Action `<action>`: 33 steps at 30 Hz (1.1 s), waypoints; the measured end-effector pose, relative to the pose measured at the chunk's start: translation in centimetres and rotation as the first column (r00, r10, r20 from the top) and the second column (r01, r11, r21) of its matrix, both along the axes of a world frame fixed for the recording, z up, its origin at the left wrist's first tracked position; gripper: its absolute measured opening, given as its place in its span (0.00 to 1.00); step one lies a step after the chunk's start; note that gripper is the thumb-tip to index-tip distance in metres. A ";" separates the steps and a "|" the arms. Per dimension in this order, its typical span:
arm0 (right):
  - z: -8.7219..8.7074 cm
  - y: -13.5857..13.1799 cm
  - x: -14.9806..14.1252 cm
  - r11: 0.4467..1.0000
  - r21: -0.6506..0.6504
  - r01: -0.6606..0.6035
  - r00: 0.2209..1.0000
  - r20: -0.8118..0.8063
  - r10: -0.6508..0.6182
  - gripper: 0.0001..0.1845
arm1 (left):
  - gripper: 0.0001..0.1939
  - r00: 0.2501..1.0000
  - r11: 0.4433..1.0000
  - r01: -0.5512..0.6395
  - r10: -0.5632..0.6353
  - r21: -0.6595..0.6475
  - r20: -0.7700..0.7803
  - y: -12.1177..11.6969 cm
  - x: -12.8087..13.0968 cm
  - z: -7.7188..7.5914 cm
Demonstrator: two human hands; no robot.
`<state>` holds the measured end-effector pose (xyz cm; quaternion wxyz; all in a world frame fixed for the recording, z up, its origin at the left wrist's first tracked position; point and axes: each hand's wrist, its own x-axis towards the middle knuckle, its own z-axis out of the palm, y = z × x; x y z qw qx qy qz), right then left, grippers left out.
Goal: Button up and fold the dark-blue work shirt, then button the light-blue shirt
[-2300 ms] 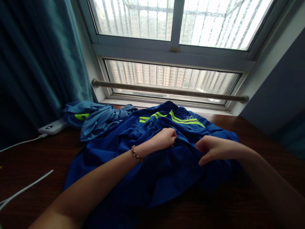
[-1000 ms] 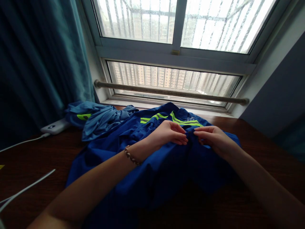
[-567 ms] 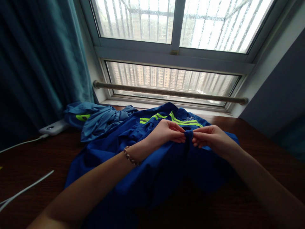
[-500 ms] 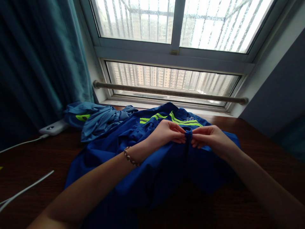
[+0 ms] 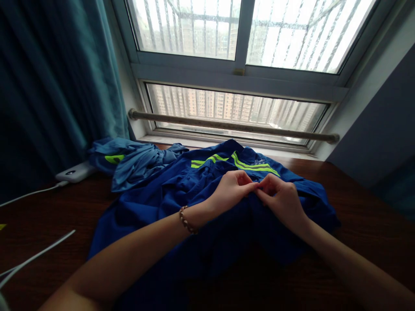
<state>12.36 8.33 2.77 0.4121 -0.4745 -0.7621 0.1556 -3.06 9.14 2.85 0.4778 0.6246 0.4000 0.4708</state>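
Observation:
A dark blue jacket (image 5: pixel 155 211) with yellow-green reflective stripes lies spread on a brown wooden surface. Its collar end points toward the window. Over the middle of its front, my left hand (image 5: pixel 231 190) pinches the cloth between thumb and finger. My right hand (image 5: pixel 280 196) is closed on the same spot from the other side, and the fingertips of both hands meet. What exactly sits between them, perhaps a cloth edge or a fastener, is hidden by the fingers. A braided bracelet (image 5: pixel 187 220) circles my left wrist.
Left of the jacket lies a crumpled lighter blue garment (image 5: pixel 139 164). Beside it a white power bank (image 5: pixel 75 172) has a cable plugged in, and another white cable (image 5: pixel 42 252) lies nearer. A metal rail (image 5: pixel 227 125) crosses the window; a teal curtain (image 5: pixel 65 77) hangs left.
My fingertips have come together, where a fold of blue cloth showed between them before. My right hand has moved slightly left and turned, and the jacket's right side has shifted outward.

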 end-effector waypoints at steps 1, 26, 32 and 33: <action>0.0 0.0 -0.1 1.000 0.000 0.003 1.000 0.002 -0.003 0.07 | 0.13 0.999 1.000 -0.006 0.008 -0.029 0.045 0.0 0.1 -0.1; -0.2 1.1 0.1 0.990 -0.079 -0.115 0.991 -0.075 0.109 0.17 | 0.12 0.968 0.999 -0.051 0.046 0.014 0.246 -1.1 1.1 -0.6; -1.0 2.1 0.4 0.931 -0.272 -0.242 0.956 -0.231 0.181 0.23 | 0.12 0.967 0.998 -0.052 0.057 -0.025 0.248 -1.1 1.2 -0.3; -1.0 2.1 0.4 0.914 -0.310 -0.262 0.945 -0.277 0.177 0.24 | 0.13 0.966 0.998 -0.049 0.057 -0.040 0.251 -1.1 1.2 -0.3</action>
